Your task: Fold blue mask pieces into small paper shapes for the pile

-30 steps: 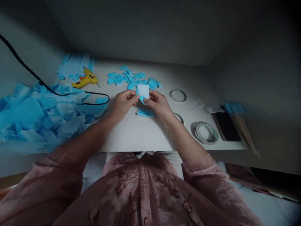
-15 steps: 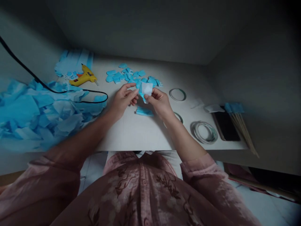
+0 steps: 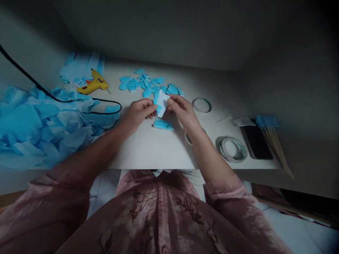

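Observation:
Between my hands is a small blue and white piece of sheet material point(image 3: 162, 102), tilted, with a blue fold along its left side. My left hand point(image 3: 140, 113) pinches its left edge between thumb and fingers. The right edge is pinched by my right hand point(image 3: 184, 109). Just below the piece, a folded blue strip point(image 3: 163, 124) lies on the white table point(image 3: 156, 151). Several small blue cut pieces point(image 3: 145, 84) are scattered beyond my hands.
Left are a large heap of blue and white scraps point(image 3: 53, 127), a black cable point(image 3: 106, 101), a yellow glue gun point(image 3: 95, 84) and stacked blue sheets point(image 3: 87, 67). Right are tape rolls point(image 3: 242, 150), a dark phone point(image 3: 256, 143) and blue-tipped sticks point(image 3: 277, 146).
My left fingers have closed on the piece's left edge. The piece has turned to a slant, and my right hand has shifted slightly to the right on it.

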Tool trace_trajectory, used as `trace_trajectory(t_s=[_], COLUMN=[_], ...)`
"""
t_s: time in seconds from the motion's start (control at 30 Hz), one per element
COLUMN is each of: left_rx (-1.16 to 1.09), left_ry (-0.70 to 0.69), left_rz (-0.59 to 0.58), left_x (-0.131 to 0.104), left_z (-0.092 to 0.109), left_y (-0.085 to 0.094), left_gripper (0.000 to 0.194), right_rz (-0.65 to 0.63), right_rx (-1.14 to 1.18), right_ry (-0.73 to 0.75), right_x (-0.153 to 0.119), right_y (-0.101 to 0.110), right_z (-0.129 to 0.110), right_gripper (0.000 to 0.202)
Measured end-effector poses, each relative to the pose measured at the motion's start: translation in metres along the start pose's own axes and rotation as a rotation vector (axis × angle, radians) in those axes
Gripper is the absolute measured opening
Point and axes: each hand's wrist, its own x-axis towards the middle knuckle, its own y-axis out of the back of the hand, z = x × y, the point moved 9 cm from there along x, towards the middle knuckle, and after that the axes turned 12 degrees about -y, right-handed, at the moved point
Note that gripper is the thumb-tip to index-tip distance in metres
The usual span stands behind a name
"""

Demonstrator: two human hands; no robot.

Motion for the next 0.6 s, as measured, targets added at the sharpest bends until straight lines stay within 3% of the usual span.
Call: trace_trajectory(t_s=[0.07, 0.2, 0.6], left_rx=[0.014, 0.017, 0.039], left_ry=[0.011, 0.023, 0.011], left_rz=[-0.070, -0.135, -0.145], left_x=[-0.001, -0.004, -0.006], left_z=[0.000, -0.004, -0.001], left_y=[-0.005, -0.013, -0.014], left_gripper=[0.021, 0.019, 0.027], right_rz=[0.032, -0.030, 0.016], right_rx=[-0.006, -0.034, -0.131], right_ry=[0.028, 0.080, 0.234], right_x=[-0.001, -0.002, -0.008], right_y=[0.007, 0.000, -0.003], right_z=[-0.006, -0.011, -0.024], right_gripper=[0.054, 0.056, 0.025])
